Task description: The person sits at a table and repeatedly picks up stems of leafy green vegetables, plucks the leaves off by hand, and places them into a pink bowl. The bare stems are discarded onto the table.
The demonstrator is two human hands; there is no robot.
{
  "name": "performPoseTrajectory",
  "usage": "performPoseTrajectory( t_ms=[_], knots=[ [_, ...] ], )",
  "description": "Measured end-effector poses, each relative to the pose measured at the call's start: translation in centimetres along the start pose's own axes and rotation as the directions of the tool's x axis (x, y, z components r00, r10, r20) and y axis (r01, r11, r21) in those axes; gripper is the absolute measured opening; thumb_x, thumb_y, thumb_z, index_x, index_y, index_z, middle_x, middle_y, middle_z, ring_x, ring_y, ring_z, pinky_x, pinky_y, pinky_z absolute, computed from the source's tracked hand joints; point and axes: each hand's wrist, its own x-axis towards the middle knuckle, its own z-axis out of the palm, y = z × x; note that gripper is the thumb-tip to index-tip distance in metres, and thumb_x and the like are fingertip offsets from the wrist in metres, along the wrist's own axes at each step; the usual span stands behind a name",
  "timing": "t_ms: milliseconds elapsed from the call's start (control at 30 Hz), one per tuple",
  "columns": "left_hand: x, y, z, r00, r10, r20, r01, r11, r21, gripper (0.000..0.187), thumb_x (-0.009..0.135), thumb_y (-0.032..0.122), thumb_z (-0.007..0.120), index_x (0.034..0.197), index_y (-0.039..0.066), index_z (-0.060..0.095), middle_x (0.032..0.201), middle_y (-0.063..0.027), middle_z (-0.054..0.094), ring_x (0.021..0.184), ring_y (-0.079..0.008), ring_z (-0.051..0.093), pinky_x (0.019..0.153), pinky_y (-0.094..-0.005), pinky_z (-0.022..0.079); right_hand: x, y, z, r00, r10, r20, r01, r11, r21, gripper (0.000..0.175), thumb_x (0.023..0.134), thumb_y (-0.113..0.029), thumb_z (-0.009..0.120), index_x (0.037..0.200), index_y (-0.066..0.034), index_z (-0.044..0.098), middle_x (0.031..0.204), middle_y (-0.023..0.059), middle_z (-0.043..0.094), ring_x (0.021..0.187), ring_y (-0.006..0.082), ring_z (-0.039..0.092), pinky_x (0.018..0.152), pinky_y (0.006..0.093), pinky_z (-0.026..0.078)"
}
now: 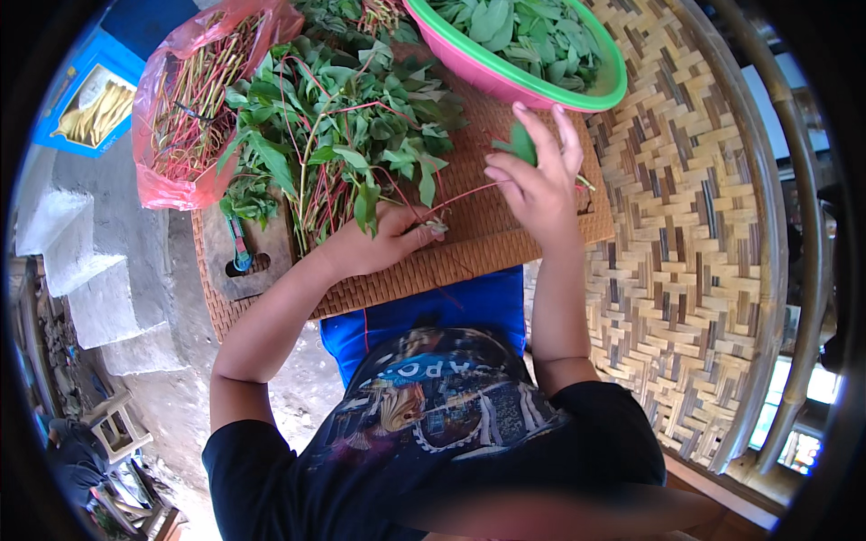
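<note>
Near the front edge of the woven table (433, 270), my left hand (389, 237) is closed on the red stem of a leafy sprig (438, 223). My right hand (541, 172) is raised over the table's right part, a green leaf (523, 142) at its fingers; the red stem stretches between both hands. A heap of leafy greens with red stems (358, 135) lies beyond my left hand. Behind my right hand stands a pink basin with a green rim (528, 98), holding picked leaves (534, 40).
A pink plastic bag (183, 193) of bare stems stands left of the heap. A wooden board (233, 284) with a green-handled tool (239, 247) lies at the table's left. Woven bamboo wall (676, 237) borders the right; concrete steps (101, 291) and a blue box (64, 122) are left.
</note>
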Motion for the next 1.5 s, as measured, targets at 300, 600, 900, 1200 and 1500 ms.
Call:
performPoseTrajectory(
  t_ms=[300,600,900,1200,1500],
  knots=[
    [0.7,-1.6,0.3,0.993,-0.121,-0.008,0.075,0.668,-0.740,0.026,0.115,0.032,0.072,0.125,0.008,0.074,0.099,0.0036,0.064,0.093,-0.0055,0.057,0.086,-0.0248,0.046,-6.2,3.0,-0.4,0.974,0.162,0.157,-0.225,0.711,0.666,0.017,0.101,-0.013,0.083,0.114,-0.0061,0.076,0.124,0.0103,0.078,0.122,0.0327,0.072,0.108,0.0482,0.055],
    [1.0,-0.7,1.8,0.976,0.014,-0.219,-0.184,0.592,-0.784,0.077,0.099,0.000,0.085,0.162,0.009,0.040,0.128,-0.0068,0.067,0.111,-0.0133,0.063,0.106,-0.0326,0.052,-7.6,-2.5,1.6,0.723,0.431,0.539,-0.689,0.396,0.607,0.022,0.117,-0.022,0.067,0.126,-0.0029,0.071,0.102,-0.0011,0.069,0.091,0.0079,0.062,0.081,0.0266,0.051],
    [1.0,-0.9,3.2,0.939,0.082,-0.334,-0.327,0.515,-0.792,0.075,0.101,-0.002,0.081,0.158,0.020,0.038,0.149,-0.0144,0.061,0.110,-0.0165,0.065,0.106,-0.0351,0.053,-5.8,-4.1,1.7,0.795,0.319,0.516,-0.604,0.341,0.720,0.035,0.115,-0.008,0.056,0.146,0.0000,0.069,0.123,0.0054,0.068,0.107,0.0088,0.061,0.096,0.0279,0.049],
    [1.3,-1.0,2.6,0.875,0.188,-0.446,-0.361,0.867,-0.344,0.018,0.095,0.008,0.091,0.111,0.006,0.085,0.126,-0.0121,0.074,0.125,-0.0254,0.069,0.106,-0.0359,0.055,-5.3,-5.4,2.6,0.884,0.236,0.403,-0.458,0.609,0.648,0.023,0.106,-0.004,0.068,0.127,0.0028,0.072,0.101,0.0166,0.068,0.091,0.0332,0.068,0.083,0.0413,0.055],
    [1.1,-0.4,1.8,0.849,0.306,-0.430,-0.359,0.932,-0.047,0.016,0.101,0.012,0.086,0.113,0.002,0.081,0.114,-0.0072,0.077,0.111,-0.0234,0.070,0.097,-0.0377,0.057,-4.1,-6.8,2.1,0.952,0.171,0.254,-0.283,0.809,0.515,0.025,0.095,-0.008,0.081,0.118,-0.0022,0.074,0.102,0.0138,0.072,0.093,0.0385,0.069,0.083,0.0473,0.056]
  ],
)
